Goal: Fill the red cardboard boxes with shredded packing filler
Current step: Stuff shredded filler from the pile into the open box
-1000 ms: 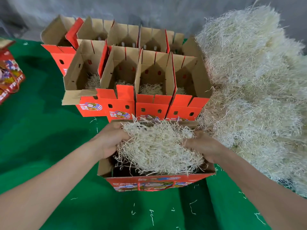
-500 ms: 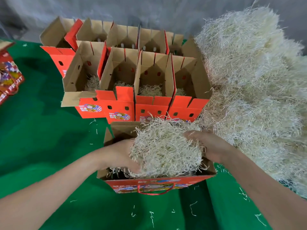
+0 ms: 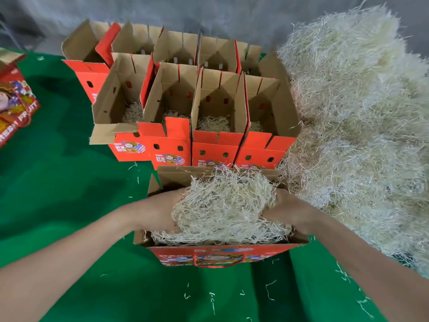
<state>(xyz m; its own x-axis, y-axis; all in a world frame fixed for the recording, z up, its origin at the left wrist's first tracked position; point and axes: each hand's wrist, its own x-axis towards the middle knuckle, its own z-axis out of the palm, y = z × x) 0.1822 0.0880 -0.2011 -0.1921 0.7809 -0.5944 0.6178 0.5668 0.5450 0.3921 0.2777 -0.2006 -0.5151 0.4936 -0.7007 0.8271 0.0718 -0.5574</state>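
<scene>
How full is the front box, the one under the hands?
Full to overflowing: filler mounds above the rim of the front box, left hand and right hand gripping the mound's sides. Depth underneath: cannot tell.

near red box (image 3: 220, 254): open, upright, in front | clump of filler (image 3: 222, 205): pale, stringy, heaped in its top | back red boxes (image 3: 213, 149): open, in rows, front four hold a little filler | big filler pile (image 3: 359, 135): on the right, touching the boxes
</scene>
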